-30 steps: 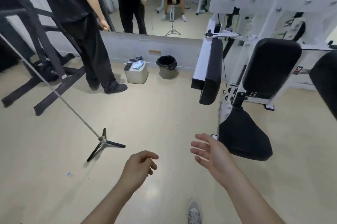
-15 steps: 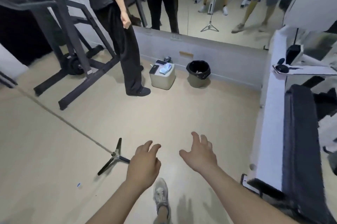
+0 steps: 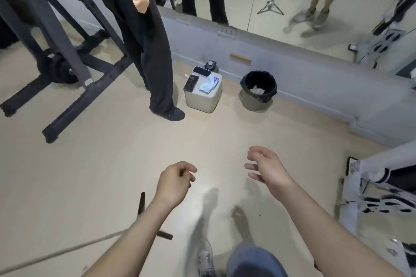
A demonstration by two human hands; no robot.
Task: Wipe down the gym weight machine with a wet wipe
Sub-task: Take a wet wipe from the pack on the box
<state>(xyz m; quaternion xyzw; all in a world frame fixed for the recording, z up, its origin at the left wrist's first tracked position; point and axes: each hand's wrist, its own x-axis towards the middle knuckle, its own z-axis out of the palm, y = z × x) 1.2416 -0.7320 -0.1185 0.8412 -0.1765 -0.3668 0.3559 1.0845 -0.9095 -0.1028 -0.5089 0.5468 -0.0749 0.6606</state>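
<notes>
Weight machine (image 3: 382, 160) sits at the right edge, near me. Both hands are empty and held low ahead, free for a wipe, I judge. Left hand (image 3: 174, 181) fingers loosely curled; right hand (image 3: 266, 168) fingers relaxed, slightly spread. Wipe pack (image 3: 209, 85) lies on a pale box (image 3: 202, 102) far centre, with the bin (image 3: 249, 101) just right of it. A bystander's leg (image 3: 157, 62) stands just left of the box. Tripod foot (image 3: 141, 202) near my left arm.

- I'm in a gym (beige floor (image 3: 112, 175) underfoot).
- Black steel rack frame (image 3: 73, 53) with a round black weight plate (image 3: 56, 69) at its foot.
- Long wall mirror (image 3: 243, 1) along the far wall.
- White metal weight machine (image 3: 382, 160) at my right.
</notes>
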